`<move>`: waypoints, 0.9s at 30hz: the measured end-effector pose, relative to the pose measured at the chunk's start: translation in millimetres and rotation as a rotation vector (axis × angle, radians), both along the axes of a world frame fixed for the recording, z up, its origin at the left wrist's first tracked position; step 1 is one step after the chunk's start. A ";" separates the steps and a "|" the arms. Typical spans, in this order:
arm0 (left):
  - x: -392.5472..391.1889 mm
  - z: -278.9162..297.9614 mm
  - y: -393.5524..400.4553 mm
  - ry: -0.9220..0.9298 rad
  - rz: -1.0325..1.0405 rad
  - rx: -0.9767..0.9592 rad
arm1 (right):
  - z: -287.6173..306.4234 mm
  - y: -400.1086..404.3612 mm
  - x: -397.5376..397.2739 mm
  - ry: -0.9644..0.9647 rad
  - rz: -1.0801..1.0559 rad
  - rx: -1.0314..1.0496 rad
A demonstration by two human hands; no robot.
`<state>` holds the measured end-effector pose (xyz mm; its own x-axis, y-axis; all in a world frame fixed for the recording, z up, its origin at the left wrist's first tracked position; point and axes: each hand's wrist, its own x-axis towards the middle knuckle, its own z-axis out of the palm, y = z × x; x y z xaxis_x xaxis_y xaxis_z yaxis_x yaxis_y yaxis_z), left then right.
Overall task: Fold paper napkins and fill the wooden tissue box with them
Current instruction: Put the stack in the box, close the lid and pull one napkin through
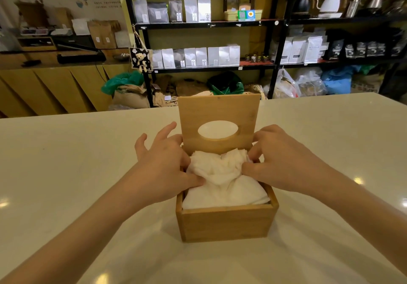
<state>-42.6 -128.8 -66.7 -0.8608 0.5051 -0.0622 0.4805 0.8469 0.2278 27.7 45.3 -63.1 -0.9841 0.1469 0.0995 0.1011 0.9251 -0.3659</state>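
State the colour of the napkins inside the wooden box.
White; the napkins show clearly in the head view.

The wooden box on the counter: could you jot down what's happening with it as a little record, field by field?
Box: wooden tissue box, on the white counter
Lid: hinged lid standing open, oval slot in it
Contents: white paper napkins, flat at the near side, bunched up at the middle
Left hand: left hand pinching the bunched napkins
Right hand: right hand pinching them from the other side
Background: shelves of bags and kettles
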 end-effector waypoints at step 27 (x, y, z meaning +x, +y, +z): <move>38.1 4.9 -24.4 0.202 -0.043 0.267 | 7.0 6.6 29.6 0.043 0.034 -0.134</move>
<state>-4.5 -153.3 -61.9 -0.8197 0.5169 0.2468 0.5726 0.7481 0.3353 57.3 51.9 -56.1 -0.9841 0.1278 0.1236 0.0516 0.8705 -0.4894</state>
